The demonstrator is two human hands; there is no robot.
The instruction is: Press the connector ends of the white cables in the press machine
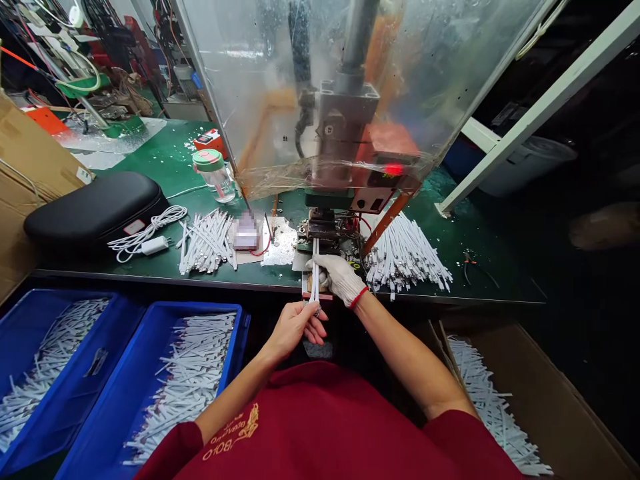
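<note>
- While a white plastic strip [315,280] is held upright in front of the die of a bench press [343,127], its lower end is kept just above the bench edge.
- By the bare left hand [295,328], the strip's lower end is grasped, with the fingers curled closed against it.
- By the white-gloved right hand [340,279], banded red at the wrist, the strip's upper part is pinched between clenched fingers.
- On the green bench mat [165,160], a bundle of strips [207,241] is laid left of the press, and a heap of strips [405,257] right of it.
- Below the bench, strips are piled in two blue plastic crates [65,373] on the left and a cardboard box [530,400] on the right.
- Farther left on the mat, a glass jar with a green lid [214,175] stands behind a white charger with cable [147,237], beside a black zip case [95,210].
</note>
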